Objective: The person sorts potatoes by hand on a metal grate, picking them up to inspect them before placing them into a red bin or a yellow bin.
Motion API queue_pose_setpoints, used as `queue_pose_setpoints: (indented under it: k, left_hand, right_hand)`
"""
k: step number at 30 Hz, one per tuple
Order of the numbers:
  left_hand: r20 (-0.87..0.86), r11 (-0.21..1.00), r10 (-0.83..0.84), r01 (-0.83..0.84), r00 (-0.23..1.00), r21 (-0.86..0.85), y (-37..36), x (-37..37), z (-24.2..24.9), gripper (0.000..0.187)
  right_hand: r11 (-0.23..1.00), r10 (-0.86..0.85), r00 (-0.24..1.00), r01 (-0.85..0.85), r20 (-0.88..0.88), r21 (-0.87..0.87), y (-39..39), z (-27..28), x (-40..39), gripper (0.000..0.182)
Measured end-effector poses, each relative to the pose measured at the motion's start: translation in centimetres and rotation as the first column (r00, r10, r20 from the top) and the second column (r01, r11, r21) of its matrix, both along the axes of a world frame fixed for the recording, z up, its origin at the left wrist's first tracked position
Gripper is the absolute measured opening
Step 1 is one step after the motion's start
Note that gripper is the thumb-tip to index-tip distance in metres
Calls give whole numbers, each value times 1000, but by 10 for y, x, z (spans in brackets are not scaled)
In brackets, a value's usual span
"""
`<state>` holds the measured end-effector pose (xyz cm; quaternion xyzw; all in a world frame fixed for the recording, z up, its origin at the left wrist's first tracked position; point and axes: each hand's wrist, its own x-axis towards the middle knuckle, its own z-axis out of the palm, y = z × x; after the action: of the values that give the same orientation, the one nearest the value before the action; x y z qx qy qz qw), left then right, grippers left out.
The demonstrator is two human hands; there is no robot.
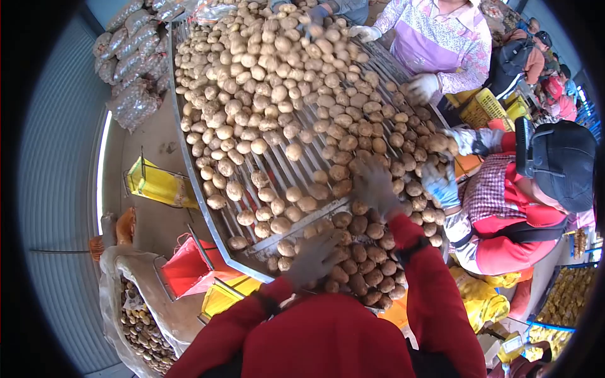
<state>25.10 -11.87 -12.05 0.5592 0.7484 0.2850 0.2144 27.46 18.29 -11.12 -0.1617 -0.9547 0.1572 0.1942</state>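
Observation:
Potatoes [293, 151] are spread thickly over a slatted metal sorting table [302, 167] in front of me. My left hand [313, 259], in a grey work glove, lies at the near edge with its fingers stretched over several potatoes [362, 255]. Farther forward and to the right, my right hand [376, 188] reaches over the slats in a similar glove. Its fingers look spread among the potatoes, somewhat blurred by motion. Neither hand has a potato visibly enclosed in it.
A person in a dark cap [561, 164] works close at my right, gloved hands on potatoes. Another in a floral sleeve [463, 82] stands beyond. Left of the table are a yellow bag on a frame [157, 183], a red bag [192, 268] and stacked net sacks [135, 63].

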Motion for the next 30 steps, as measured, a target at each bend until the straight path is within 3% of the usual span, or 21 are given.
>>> queue_pose_setpoints:
  k: [1, 2, 3, 5, 7, 9, 11, 13, 16, 19, 21, 23, 25, 27, 30]
  left_hand:
    - [-3, 993, 83, -83, 997, -80, -16, -12, 18, 48]
    - [-38, 969, 246, -246, 968, 21, -38, -24, 21, 50]
    - [-58, 909, 406, -396, 912, 131, -64, -36, 21, 52]
    - [-385, 753, 629, -652, 676, 88, -120, -69, -12, 55]
    - [-415, 654, 712, -750, 567, 98, -167, -95, -25, 59]
    - [-467, 650, 695, -756, 547, 82, -195, -102, -50, 53]
    - [-506, 688, 629, -725, 590, 9, -198, -106, -62, 49]
    - [-451, 678, 674, -732, 585, 64, -198, -105, -66, 45]
    - [-449, 664, 669, -748, 592, 3, -201, -102, -60, 46]
    - [-472, 626, 671, -778, 571, -51, -190, -102, -54, 47]
    - [-443, 572, 717, -818, 538, -68, -176, -104, -48, 48]
    - [-454, 563, 716, -823, 530, -73, -171, -105, -49, 48]
    - [-464, 575, 701, -814, 542, -82, -169, -106, -48, 47]
    - [-458, 584, 707, -810, 539, -51, -171, -106, -48, 44]
    - [-454, 601, 712, -799, 535, 1, -171, -105, -48, 39]
  right_hand:
    - [993, -28, 996, 37, 79, -115, 27, 3, -27, 56]
    - [971, -43, 986, 79, 162, -226, 48, 4, -49, 58]
    - [966, -124, 975, 161, 182, -201, 59, 1, -64, 59]
    - [938, -280, 935, 315, 219, -146, 67, -10, -92, 61]
    - [944, -265, 926, 306, 269, -124, 60, -1, -110, 59]
    - [940, -300, 908, 333, 292, -68, 43, -4, -118, 53]
    - [979, -203, 976, 203, 84, 19, 32, -44, -104, 39]
    - [988, -123, 990, 128, -64, 91, 8, -64, -78, 34]
    - [978, -127, 991, 119, -36, -172, -32, -66, -40, 32]
    - [957, 131, 987, -101, 94, -274, -61, -53, 2, 32]
    - [987, 153, 988, -151, 29, -58, -94, -15, 22, 29]
    - [982, 187, 980, -183, 68, -54, -109, -4, 25, 23]
    - [956, 222, 960, -180, 168, -232, -92, -1, -4, 14]
    - [995, 70, 972, -51, 226, -89, -67, 30, -54, 17]
    - [993, -50, 925, 5, 378, 118, -19, -7, -122, 23]
